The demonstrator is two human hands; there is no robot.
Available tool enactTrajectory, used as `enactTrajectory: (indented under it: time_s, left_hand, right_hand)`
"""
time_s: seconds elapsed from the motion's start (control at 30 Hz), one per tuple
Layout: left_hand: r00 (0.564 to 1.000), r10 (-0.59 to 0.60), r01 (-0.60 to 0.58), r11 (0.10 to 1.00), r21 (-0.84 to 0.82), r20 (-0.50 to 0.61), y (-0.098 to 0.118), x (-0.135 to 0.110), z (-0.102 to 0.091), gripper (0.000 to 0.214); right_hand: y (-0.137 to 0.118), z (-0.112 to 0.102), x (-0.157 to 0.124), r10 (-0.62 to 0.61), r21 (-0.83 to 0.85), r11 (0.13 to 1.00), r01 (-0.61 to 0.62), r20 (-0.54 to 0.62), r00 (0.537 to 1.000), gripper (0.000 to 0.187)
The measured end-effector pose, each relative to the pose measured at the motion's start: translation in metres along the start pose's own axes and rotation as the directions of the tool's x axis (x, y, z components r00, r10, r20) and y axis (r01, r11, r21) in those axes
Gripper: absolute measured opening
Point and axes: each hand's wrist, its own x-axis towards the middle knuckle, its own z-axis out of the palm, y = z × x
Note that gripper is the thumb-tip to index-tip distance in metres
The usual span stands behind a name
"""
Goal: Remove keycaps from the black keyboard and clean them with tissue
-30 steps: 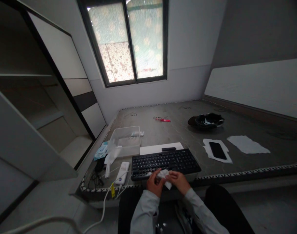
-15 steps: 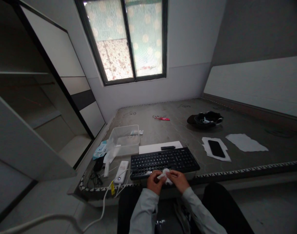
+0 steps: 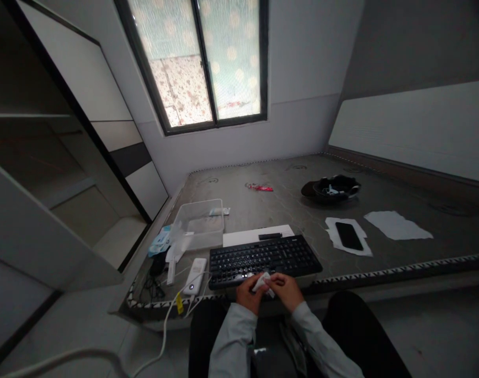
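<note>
A crumpled white tissue [image 3: 261,282] is pinched between my two hands, just in front of the black keyboard [image 3: 263,261]. My left hand [image 3: 247,293] is closed around its left side. Thumb and fingers of my right hand [image 3: 287,290] grip the right side, and a bit of white hangs below them. The hands hover over the keyboard's near edge. Behind the keyboard lies a flat white sheet [image 3: 235,238] with a small black stick-shaped item [image 3: 269,236] on it.
Left of the keyboard lie a white power strip or adapter [image 3: 195,276] with cables and a clear plastic bin [image 3: 200,231]. A black phone [image 3: 348,236] rests on white paper at right, near another white sheet [image 3: 398,224]. Farther back are a dark cap [image 3: 331,189] and a red item [image 3: 261,187].
The white tissue has shifted and is more bunched between my fingers; less of it shows above my right hand. The view has tilted slightly.
</note>
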Motion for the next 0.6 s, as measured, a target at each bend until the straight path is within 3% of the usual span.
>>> enactTrajectory:
  time_s: [0.17,0.4,0.6]
  left_hand:
    - [0.992,-0.075,0.090,0.984,0.152,-0.099,-0.003,0.003,-0.006,0.033]
    - [0.984,-0.092,0.133,0.950,0.283,-0.153,-0.002,0.003,-0.008,0.032]
    - [0.995,-0.003,0.033,0.954,0.298,-0.101,0.005,0.001,-0.009,0.025]
  right_hand:
    - [-0.010,0.002,-0.007,-0.087,-0.120,0.988,0.102,0.128,0.988,0.039]
    - [-0.013,0.000,-0.008,-0.073,-0.230,0.969,0.086,0.066,0.995,0.051]
    - [0.002,-0.001,-0.004,-0.025,-0.013,1.000,0.026,0.070,0.997,0.041]
